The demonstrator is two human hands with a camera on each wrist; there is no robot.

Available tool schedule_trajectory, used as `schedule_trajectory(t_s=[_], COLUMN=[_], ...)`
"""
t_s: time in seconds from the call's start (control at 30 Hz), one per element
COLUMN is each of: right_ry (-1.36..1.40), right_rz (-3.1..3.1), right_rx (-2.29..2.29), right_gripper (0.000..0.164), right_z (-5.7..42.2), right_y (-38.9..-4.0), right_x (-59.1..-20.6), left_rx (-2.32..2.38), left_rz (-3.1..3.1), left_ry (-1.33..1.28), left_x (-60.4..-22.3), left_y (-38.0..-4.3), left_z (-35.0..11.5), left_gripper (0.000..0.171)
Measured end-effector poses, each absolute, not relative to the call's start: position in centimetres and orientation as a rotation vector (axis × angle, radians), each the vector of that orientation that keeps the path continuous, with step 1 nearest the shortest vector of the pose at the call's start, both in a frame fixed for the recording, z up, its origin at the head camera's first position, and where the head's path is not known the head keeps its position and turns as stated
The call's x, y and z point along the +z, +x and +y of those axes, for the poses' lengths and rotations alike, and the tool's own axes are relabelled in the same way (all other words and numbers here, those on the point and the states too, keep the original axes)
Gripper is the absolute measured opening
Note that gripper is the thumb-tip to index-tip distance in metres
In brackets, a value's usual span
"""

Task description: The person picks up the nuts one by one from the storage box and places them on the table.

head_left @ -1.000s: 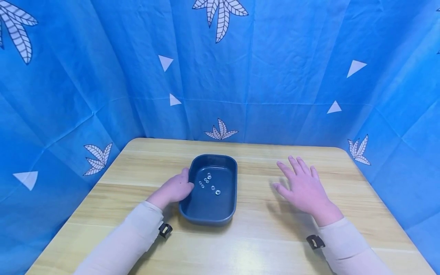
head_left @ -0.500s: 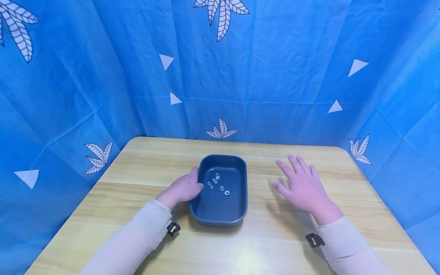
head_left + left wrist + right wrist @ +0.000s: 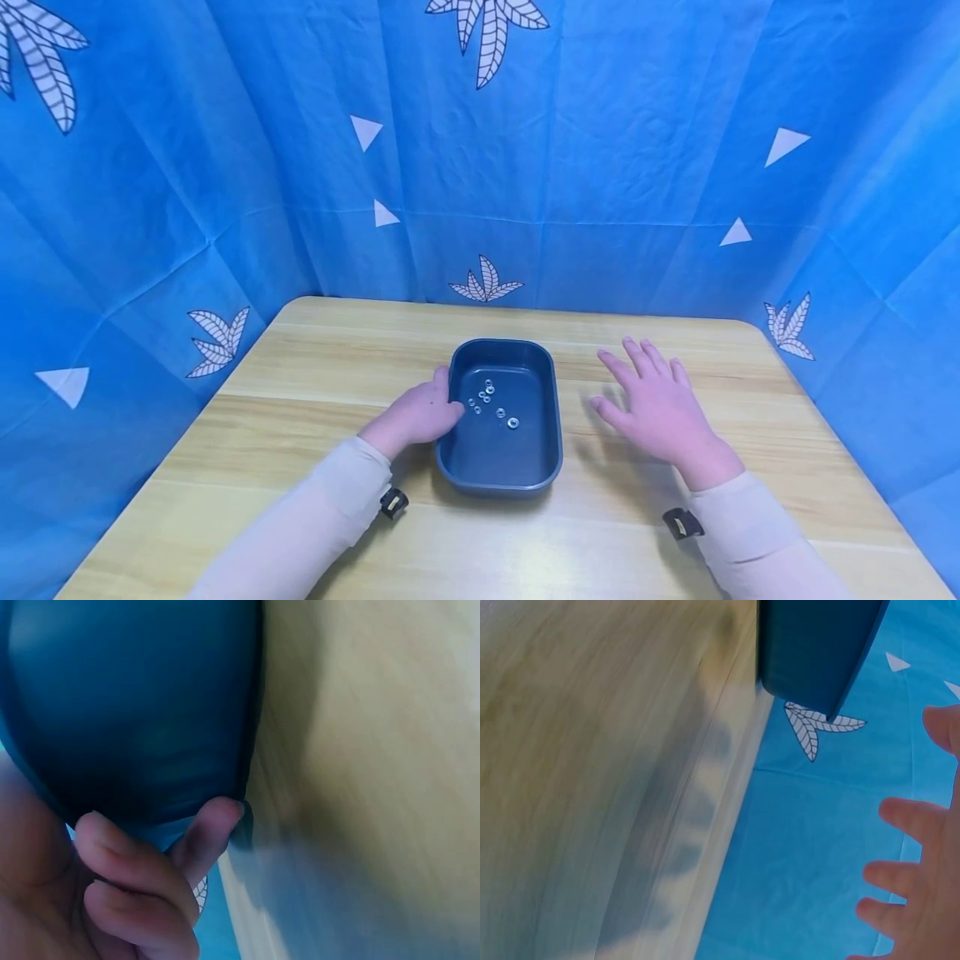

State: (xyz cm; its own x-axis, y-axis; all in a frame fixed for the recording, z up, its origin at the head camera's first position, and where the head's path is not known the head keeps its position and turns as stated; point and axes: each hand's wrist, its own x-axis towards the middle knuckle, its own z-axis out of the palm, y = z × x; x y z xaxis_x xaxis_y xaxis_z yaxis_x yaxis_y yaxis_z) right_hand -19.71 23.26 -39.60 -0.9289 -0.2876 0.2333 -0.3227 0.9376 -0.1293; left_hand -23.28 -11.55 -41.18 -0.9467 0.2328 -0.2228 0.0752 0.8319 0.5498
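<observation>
A dark blue rectangular tray [image 3: 498, 467] with rounded corners sits on the table in the head view. Inside it lie several small shiny ring-shaped pieces [image 3: 513, 423], like nuts, of differing sizes. My left hand [image 3: 418, 414] grips the tray's left wall, with the thumb over the rim. In the left wrist view, curled fingers [image 3: 131, 870] lie against the tray's outer side [image 3: 142, 712]. My right hand [image 3: 663, 408] hovers right of the tray, fingers spread, holding nothing. Its fingers [image 3: 911, 817] also show apart from the tray [image 3: 814, 656] in the right wrist view.
The wooden table [image 3: 322, 350] reaches back to a blue cloth [image 3: 637, 150] printed with white leaves and triangles, which hangs behind and at both sides. A small black device [image 3: 393, 503] is on the left wrist, another device [image 3: 682, 523] on the right.
The left hand has slid the tray to the right across the table, the small ring-shaped pieces moving along inside it. The right hand has stayed almost in place.
</observation>
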Motion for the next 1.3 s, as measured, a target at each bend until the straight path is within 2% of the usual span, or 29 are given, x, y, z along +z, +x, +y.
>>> schedule_trajectory(t_s=[0.43, 1.0, 1.3], right_ry=[0.466, 0.504, 0.574], right_rz=[-2.891, -2.894, -2.870], right_rx=[0.253, 0.295, 0.345], right_gripper=[0.072, 0.079, 0.072], right_z=[22.6, 22.0, 20.9], right_y=[-19.7, -20.0, -20.1], right_x=[-39.6, -39.2, -38.5], left_rx=[0.744, 0.595, 0.537], left_rz=[2.849, 2.822, 2.815], left_ry=[0.194, 0.228, 0.199], left_x=[-41.7, -41.4, -41.4], left_y=[-25.8, -26.1, -26.2], left_z=[-11.1, -10.3, -10.1], left_gripper=[0.082, 0.074, 0.073])
